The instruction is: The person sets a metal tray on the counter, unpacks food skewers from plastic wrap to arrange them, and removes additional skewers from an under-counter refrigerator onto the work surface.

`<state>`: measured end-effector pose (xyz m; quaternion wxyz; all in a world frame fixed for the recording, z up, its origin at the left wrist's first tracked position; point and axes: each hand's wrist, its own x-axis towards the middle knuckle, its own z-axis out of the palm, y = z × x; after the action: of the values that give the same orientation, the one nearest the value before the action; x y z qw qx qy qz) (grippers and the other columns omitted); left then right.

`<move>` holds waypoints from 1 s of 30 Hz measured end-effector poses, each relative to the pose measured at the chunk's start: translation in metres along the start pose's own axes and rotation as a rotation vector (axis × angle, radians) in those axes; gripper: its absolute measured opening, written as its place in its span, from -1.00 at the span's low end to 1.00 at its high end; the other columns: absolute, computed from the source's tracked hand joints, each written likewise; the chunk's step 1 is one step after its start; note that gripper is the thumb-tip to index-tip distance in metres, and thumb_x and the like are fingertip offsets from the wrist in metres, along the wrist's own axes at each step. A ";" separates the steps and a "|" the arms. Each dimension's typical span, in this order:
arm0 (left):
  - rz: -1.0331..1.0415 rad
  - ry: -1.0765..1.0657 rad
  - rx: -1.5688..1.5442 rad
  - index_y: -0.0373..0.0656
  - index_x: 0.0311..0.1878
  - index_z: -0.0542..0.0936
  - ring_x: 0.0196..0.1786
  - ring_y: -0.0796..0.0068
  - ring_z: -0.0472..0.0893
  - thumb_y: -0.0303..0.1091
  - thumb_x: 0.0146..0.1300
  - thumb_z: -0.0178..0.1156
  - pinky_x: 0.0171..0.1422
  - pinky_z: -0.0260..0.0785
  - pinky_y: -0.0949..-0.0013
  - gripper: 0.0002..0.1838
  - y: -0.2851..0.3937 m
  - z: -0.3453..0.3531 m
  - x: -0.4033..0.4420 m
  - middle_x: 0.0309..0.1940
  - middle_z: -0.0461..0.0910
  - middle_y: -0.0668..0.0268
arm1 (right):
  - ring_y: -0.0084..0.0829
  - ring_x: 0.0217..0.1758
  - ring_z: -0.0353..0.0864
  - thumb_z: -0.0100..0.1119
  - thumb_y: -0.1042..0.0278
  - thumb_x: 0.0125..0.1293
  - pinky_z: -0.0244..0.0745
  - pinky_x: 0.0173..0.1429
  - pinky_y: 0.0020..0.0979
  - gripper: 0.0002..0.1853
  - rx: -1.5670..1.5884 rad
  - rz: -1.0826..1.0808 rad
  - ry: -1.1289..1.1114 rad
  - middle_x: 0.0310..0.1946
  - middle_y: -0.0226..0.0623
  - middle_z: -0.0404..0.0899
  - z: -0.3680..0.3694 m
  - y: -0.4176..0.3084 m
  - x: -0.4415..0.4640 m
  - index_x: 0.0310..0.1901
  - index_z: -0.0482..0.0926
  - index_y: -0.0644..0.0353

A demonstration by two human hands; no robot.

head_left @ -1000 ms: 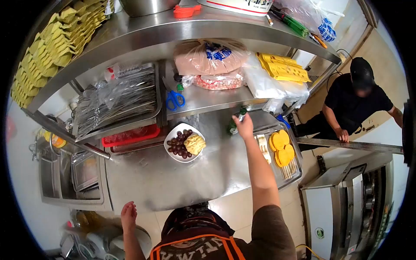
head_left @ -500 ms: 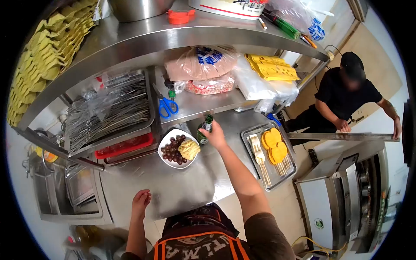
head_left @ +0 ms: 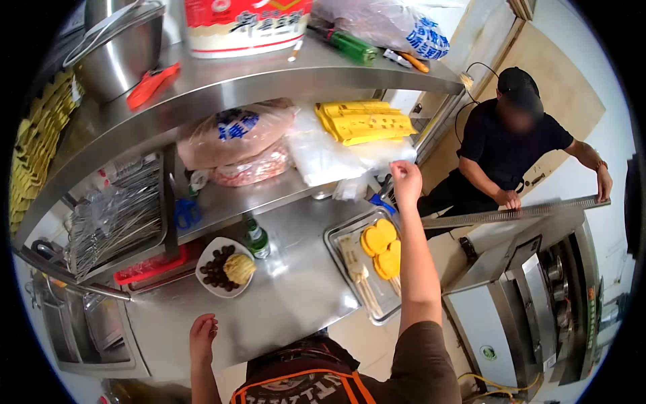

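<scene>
My right hand (head_left: 406,182) is raised in front of the lower shelf, closest to the clear plastic bags (head_left: 323,158) and yellow printed packets (head_left: 367,121). Its fingers are bent together and nothing shows in them. Low over the counter's front edge, my left hand (head_left: 202,334) has its fingers curled, with no object visible. A green glass bottle (head_left: 256,239) stands upright on the counter. Beside it is a white bowl (head_left: 229,292) with dark grapes (head_left: 214,268) and a pale yellow mound (head_left: 239,268).
A metal tray (head_left: 385,315) of skewered yellow rounds (head_left: 381,242) lies to the right. Skewers (head_left: 118,219), blue scissors (head_left: 187,213) and filled bags (head_left: 235,135) occupy the shelf. A steel bowl (head_left: 121,64) stands above. A co-worker (head_left: 515,138) is at the right.
My right hand has let go of the green bottle and moved right and up towards the shelf bags. The view has shifted, and my left hand stays low over the counter edge.
</scene>
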<state>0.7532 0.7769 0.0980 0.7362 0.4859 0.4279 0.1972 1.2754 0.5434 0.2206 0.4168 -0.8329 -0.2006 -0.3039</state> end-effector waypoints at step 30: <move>-0.060 -0.318 0.088 -0.26 -0.08 0.47 -0.26 0.59 0.45 -0.43 0.27 -0.02 -0.07 0.32 0.53 -0.79 -0.024 0.251 -0.057 -0.29 0.51 0.34 | -0.18 -0.50 0.49 0.14 0.26 0.12 0.35 -0.39 -0.32 -0.77 0.339 -0.172 -0.154 -0.49 -0.10 0.55 -0.009 -0.042 0.165 -0.43 0.55 0.30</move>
<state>0.9248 0.5885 0.1421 0.7780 0.5300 0.3284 0.0768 1.3690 0.5734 0.3601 0.5069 -0.7515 -0.3504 -0.2357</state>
